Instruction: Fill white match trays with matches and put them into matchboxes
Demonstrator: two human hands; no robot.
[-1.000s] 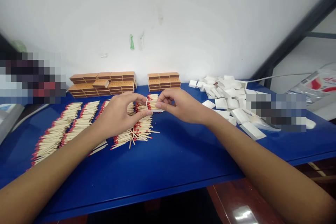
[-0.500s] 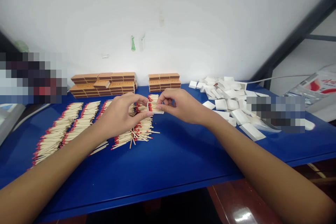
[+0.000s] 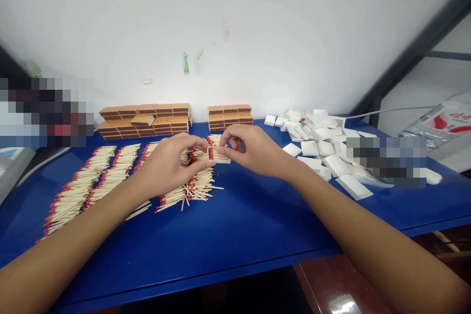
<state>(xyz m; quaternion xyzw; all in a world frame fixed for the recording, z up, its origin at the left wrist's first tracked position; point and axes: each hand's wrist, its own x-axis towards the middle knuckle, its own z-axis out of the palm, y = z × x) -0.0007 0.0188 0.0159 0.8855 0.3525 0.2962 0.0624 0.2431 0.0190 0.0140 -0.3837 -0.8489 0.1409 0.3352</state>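
Left hand [image 3: 170, 161] grasping white tray [image 3: 222, 161] by end; red-headed matches [image 3: 211, 153] inside; right hand [image 3: 250, 149] over them, grip unclear.

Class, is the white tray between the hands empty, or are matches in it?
Not empty: red match heads show inside the tray. The right hand hides how full it is.

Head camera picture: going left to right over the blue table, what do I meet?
Leftmost row of matches, left hand, small white tray between the hands, right hand, heap of white boxes.
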